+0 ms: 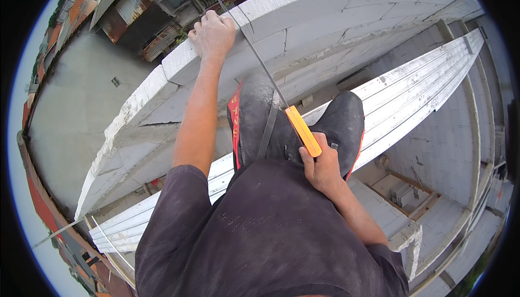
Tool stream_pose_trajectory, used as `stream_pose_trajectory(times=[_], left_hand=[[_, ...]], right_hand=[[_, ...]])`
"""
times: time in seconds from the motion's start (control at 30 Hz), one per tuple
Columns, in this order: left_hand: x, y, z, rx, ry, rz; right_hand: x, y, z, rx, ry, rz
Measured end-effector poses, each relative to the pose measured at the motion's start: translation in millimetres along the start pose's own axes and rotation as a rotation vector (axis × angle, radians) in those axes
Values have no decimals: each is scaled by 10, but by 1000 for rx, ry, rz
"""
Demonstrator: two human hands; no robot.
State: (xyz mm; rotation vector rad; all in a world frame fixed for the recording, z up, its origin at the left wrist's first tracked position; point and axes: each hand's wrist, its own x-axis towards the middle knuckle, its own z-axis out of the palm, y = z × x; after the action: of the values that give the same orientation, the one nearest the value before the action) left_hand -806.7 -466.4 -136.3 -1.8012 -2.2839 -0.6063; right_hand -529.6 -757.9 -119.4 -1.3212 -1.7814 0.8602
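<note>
My right hand is closed around the yellow-orange handle of a hand saw, in front of my lap. From the handle the long thin saw blade slants up and left, past my knee, to the top of the wall. It meets a white lightweight block in the top course, just right of my left hand. Bent over the top edge of that course, my left hand grips the block under it; the fingertips are partly hidden. Pale dust coats both the hand and forearm.
The curved block wall runs across in front of me. Under me lies a long ribbed metal plank, spanning an open drop. Below at right are lower block walls and a wooden frame. Beyond the wall, a grey flat surface lies far lower.
</note>
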Motion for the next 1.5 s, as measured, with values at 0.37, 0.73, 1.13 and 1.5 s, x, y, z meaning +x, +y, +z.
stream_pose_trajectory(times=[0.37, 0.73, 1.13, 1.5], left_hand=[[33, 21, -106, -53, -43, -8], [84, 73, -34, -8, -33, 35], [17, 1, -94, 3, -72, 2], [-42, 31, -33, 11, 12, 38]], right_hand=[[684, -247, 77, -25, -17, 20], [1211, -264, 190, -4, -11, 68], [-284, -136, -421, 78, -44, 6], [-401, -70, -327, 84, 11, -97]])
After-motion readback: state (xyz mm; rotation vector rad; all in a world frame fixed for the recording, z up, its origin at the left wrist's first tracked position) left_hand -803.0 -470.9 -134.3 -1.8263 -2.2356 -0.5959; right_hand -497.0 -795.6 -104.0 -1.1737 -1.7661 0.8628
